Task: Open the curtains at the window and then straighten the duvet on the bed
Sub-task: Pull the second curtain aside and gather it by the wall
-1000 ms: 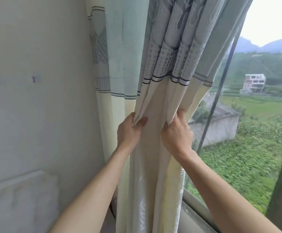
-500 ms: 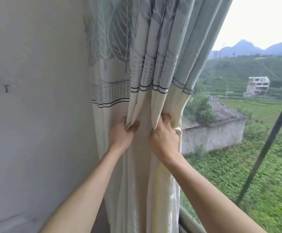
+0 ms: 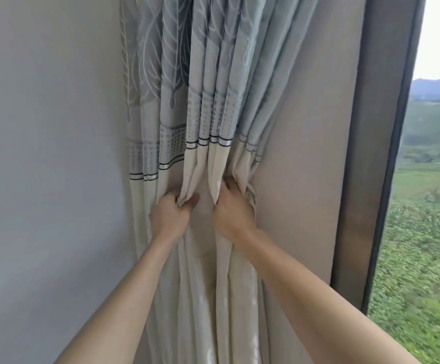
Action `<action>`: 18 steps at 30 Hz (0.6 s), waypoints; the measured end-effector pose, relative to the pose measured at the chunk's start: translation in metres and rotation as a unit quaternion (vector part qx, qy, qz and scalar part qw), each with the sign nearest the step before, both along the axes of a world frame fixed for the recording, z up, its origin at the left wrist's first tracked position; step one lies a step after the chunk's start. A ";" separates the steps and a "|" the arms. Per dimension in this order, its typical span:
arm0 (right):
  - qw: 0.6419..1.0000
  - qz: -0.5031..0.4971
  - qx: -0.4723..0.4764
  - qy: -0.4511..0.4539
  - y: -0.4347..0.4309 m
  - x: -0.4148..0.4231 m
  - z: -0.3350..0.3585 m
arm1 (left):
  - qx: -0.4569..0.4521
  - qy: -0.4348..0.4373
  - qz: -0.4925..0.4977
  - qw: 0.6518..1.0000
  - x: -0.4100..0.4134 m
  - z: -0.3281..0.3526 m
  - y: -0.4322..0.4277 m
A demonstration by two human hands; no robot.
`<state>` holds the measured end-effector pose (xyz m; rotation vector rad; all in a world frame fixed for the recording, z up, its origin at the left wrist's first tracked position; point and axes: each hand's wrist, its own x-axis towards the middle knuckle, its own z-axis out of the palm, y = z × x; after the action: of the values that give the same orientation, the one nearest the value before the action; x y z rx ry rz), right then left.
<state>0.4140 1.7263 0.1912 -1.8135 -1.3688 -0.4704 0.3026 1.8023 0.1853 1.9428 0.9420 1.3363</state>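
Now | left hand (image 3: 170, 219) and right hand (image 3: 233, 216) each clench curtain (image 3: 205, 101) folds | fingertips seemingly buried | top cut off

Counted at inspection: one curtain (image 3: 208, 101), gathered into a single bunch of folds. Hands numbered two: one left hand (image 3: 170, 219) and one right hand (image 3: 233, 216). There was one plain wall (image 3: 48, 153), one beige panel (image 3: 305, 153), one dark window frame (image 3: 387, 153) and one window (image 3: 429, 206).
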 end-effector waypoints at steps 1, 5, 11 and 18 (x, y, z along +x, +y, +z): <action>1.000 0.010 -0.009 -0.016 0.014 0.005 0.004 | -0.005 -0.002 0.002 1.000 0.001 0.001 0.010; 0.996 0.011 -0.081 -0.041 0.066 0.013 0.012 | -0.001 -0.011 -0.004 1.000 0.003 -0.005 0.051; 0.997 0.023 -0.073 -0.024 0.083 0.016 -0.016 | 0.014 0.041 -0.041 0.998 0.005 -0.024 0.066; 0.993 0.002 -0.112 -0.028 0.045 0.008 -0.038 | -0.022 0.083 -0.033 0.996 -0.005 -0.035 0.048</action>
<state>0.4224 1.7712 0.1528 -1.9895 -1.5152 -0.3804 0.2971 1.8501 0.1505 2.0561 0.9681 1.1214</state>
